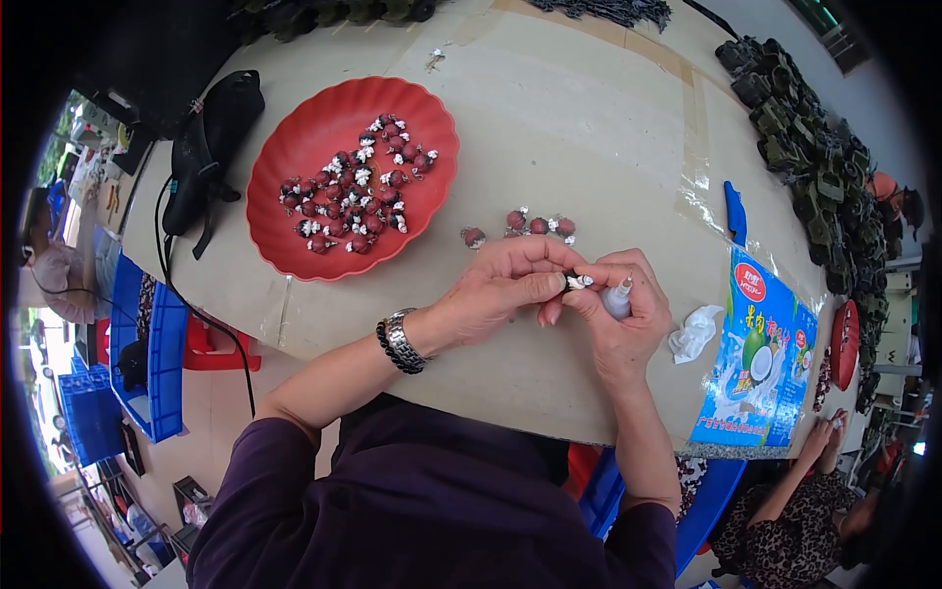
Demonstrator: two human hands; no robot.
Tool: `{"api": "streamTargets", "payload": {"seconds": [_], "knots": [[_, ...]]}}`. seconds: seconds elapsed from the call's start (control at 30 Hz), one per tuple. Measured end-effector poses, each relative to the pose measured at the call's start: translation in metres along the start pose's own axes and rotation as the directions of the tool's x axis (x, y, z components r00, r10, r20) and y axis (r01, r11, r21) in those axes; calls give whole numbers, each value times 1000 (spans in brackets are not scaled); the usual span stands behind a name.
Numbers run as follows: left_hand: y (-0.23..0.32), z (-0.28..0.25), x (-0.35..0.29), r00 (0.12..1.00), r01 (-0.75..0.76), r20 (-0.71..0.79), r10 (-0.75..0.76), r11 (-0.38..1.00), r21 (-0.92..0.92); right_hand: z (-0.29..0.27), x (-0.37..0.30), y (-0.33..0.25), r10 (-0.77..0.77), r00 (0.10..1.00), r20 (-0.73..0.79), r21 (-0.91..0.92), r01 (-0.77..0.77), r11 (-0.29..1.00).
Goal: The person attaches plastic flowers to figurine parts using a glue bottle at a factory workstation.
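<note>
A broad beige counter (589,118), partly covered in shiny clear tape, spans the room's middle. Pale floor (260,417) shows at lower left, near what looks like a red plastic stool (223,359). Daylight brightens the left edge; a small white light (919,448) glows far right.

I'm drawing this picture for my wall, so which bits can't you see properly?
In the head view:
- Part of the small black-and-white piece: hidden by fingers of the left hand and right hand.
- Part of the bottle: hidden by the right hand.
- Part of the red dish's inside: covered by balls.
- Dark pieces at the top: cut off by the edge.
</note>
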State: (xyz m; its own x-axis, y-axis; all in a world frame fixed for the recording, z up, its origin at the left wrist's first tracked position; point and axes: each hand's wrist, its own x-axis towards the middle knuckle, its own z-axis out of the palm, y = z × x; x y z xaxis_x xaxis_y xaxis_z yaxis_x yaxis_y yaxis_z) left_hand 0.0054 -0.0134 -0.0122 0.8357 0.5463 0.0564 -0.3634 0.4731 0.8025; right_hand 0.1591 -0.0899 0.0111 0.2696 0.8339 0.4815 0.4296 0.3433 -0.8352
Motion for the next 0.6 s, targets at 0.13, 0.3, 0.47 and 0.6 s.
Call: {"api": "streamTargets", "payload": {"seconds": [0.13, 0.3, 0.47, 0.6], "knots": [[1, 0, 0, 1000, 8, 14, -8, 1000, -26, -2, 1, 0, 1, 1000, 23, 7, -1, 1000], [1, 0, 0, 1000, 20, 16, -19, 999, -28, -2, 2, -3, -2, 999, 36, 40, 1, 999], [2, 0, -1, 1000, 26, 13, -25, 999, -31, -3, 3, -2, -14, 998, 61, 31, 13, 999], [3, 0, 0, 999, 32, 10, -32, 999, -31, -4, 3, 0, -37, 997, 68, 15, 36, 999]]}}
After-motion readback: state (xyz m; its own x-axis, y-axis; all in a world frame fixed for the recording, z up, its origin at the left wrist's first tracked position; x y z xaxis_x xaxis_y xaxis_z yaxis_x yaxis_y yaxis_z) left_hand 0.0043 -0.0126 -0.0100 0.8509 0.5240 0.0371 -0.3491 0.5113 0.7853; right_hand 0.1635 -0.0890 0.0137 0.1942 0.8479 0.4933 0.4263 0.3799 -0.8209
